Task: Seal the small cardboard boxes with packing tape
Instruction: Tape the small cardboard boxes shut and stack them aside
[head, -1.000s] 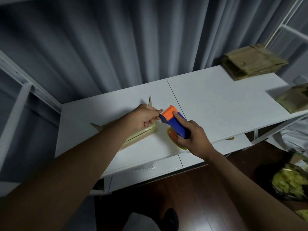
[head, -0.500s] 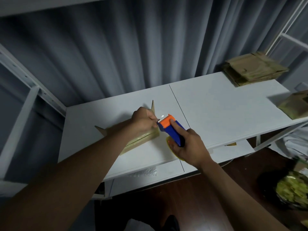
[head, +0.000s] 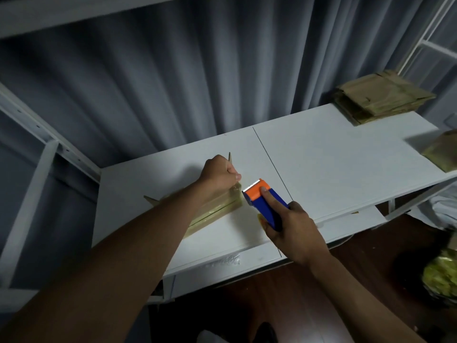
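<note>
Two hands at one box, tape strip just parted from the cutter.

I see the white tabletop (head: pixel 321 157) carrying everything; a stack of flattened cartons (head: pixel 380 95) sits far right against the curtain, another carton (head: pixel 442 154) at the right edge, both well apart from my work and blocking nothing. The small cardboard box (head: pixel 217 206) lies left of the tabletop seam, end flaps sticking up. My left hand (head: pixel 218 175) holds it, fingers curled over its near end. My right hand (head: pixel 294 226) grips the tape dispenser (head: pixel 263 200), which has drawn back from the box since a moment ago; I judge the strip cut, needing pressing down.
</note>
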